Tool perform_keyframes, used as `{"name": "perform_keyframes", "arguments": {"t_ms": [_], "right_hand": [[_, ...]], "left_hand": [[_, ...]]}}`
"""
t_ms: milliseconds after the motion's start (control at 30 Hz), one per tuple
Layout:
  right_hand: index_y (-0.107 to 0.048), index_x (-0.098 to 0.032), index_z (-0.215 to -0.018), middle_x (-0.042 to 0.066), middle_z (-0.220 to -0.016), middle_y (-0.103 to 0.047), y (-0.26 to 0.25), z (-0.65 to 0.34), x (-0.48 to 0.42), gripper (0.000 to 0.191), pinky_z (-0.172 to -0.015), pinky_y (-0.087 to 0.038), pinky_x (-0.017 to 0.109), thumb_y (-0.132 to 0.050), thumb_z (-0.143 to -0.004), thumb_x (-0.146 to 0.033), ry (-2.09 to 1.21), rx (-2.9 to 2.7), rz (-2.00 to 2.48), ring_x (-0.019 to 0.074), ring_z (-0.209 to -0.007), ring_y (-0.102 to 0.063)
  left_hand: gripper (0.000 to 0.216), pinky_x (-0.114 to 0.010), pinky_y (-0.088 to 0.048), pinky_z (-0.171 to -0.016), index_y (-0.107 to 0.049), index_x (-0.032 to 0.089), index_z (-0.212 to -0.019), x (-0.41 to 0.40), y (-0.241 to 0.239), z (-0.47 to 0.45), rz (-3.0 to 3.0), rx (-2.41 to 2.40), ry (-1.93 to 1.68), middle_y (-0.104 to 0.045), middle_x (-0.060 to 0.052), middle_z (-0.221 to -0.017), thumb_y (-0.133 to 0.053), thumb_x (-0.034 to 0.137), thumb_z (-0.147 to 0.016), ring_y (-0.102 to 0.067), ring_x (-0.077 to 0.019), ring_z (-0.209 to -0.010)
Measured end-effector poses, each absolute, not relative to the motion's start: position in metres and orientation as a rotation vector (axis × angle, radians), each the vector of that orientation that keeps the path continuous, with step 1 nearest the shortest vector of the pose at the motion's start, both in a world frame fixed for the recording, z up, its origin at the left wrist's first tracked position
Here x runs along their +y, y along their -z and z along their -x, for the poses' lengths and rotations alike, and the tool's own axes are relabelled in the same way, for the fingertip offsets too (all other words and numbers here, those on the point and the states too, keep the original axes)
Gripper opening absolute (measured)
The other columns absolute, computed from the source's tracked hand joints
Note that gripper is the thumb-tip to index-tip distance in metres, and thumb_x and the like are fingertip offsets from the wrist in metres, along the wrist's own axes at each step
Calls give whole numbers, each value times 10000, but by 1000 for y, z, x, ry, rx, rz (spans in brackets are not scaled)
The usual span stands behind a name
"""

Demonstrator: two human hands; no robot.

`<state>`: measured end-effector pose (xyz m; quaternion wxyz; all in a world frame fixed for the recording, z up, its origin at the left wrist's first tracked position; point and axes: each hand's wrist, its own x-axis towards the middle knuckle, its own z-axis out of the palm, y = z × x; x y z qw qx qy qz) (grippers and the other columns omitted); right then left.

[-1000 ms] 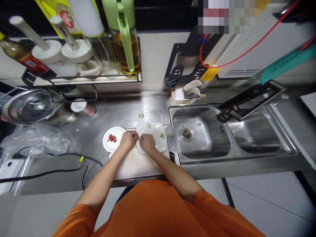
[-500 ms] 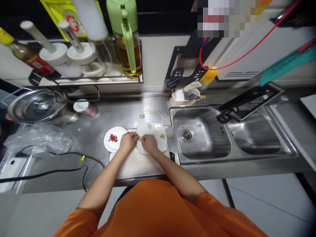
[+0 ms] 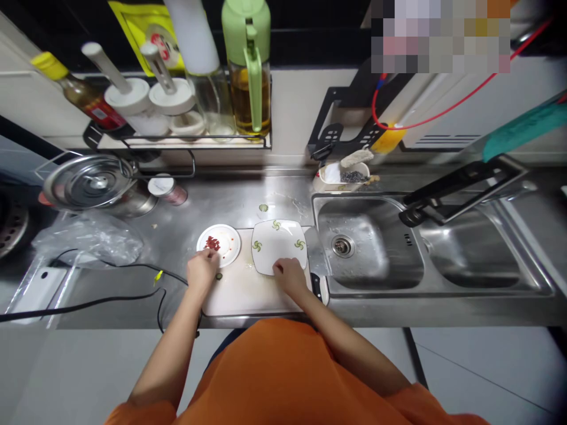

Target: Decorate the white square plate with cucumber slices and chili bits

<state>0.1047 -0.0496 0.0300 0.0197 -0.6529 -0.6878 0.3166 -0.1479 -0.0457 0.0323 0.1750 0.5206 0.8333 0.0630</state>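
Note:
My left hand (image 3: 202,273) is at the near-left rim of a small round white plate (image 3: 233,245). Its fingers are pinched beside small dried-looking red pieces (image 3: 212,242); whatever they hold is too small to make out. Over the near edge of a square white plate (image 3: 280,241) with green swirl marks is my right hand (image 3: 291,277), fingers curled closed, their contents hidden. Both plates rest on a pale cutting board (image 3: 248,298). A small green slice (image 3: 218,276) lies on the board close to my left hand.
A cleaver (image 3: 318,254) lies flat at the board's right, near the double sink (image 3: 372,236). Another green slice (image 3: 263,208) is on the steel counter. To the left are a lidded pot (image 3: 95,183), a plastic bag (image 3: 88,239) and a black cable (image 3: 101,301).
My left hand has left the square plate's left side and moved left to the red pieces. My right hand has shifted toward the square plate's near edge. The camera view has moved slightly left.

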Motion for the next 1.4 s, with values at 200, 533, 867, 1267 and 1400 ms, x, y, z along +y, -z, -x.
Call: {"name": "perform_keyframes", "arguments": {"t_ms": [200, 533, 867, 1267, 1400], "right_hand": [[-670, -196, -789, 44, -793, -654, -28, -104, -57, 211, -657, -285, 260, -466, -839, -210, -960, -2179, 1995, 177, -802, -481], [-661, -197, -790, 43, -819, -653, -31, -102, -54, 202, -666, -293, 265, -469, -851, -213, -940, -2207, 1984, 182, -824, -483], [-675, -201, -769, 22, -769, -655, -34, -91, -41, 178, -710, -316, 247, -507, -824, -210, -982, -2091, 1922, 170, -822, -499], [-682, -215, -857, 6, -824, -664, -28, -70, -24, 170, -782, -317, 249, -527, -851, -285, -1012, -1835, 1814, 144, -867, -523], [-688, -213, -849, 8, -810, -665, -24, -70, -24, 178, -783, -320, 252, -529, -847, -292, -1026, -1813, 1833, 146, -856, -526]], "left_hand": [[289, -320, -438, -721, -703, 230, -925, -31, -28, 147, -1425, 2367, -84, -676, -114, -979, -496, 357, -766, -617, -254, -838], [274, -312, -433, -718, -712, 209, -864, -29, -31, 150, -1391, 2339, -154, -695, -116, -917, -512, 351, -743, -623, -255, -816], [310, -218, -429, -607, -719, 164, -816, -35, -30, 119, -986, 1956, -710, -701, -30, -727, -629, 418, -663, -594, -146, -672], [309, -191, -262, -419, -712, 112, -806, -28, -35, 59, -550, 1659, -741, -512, 46, -445, -665, 325, -586, -373, -57, -406], [278, -187, -239, -407, -697, 113, -770, -29, -30, 58, -517, 1640, -749, -449, 71, -410, -660, 311, -577, -323, -45, -386]]}}
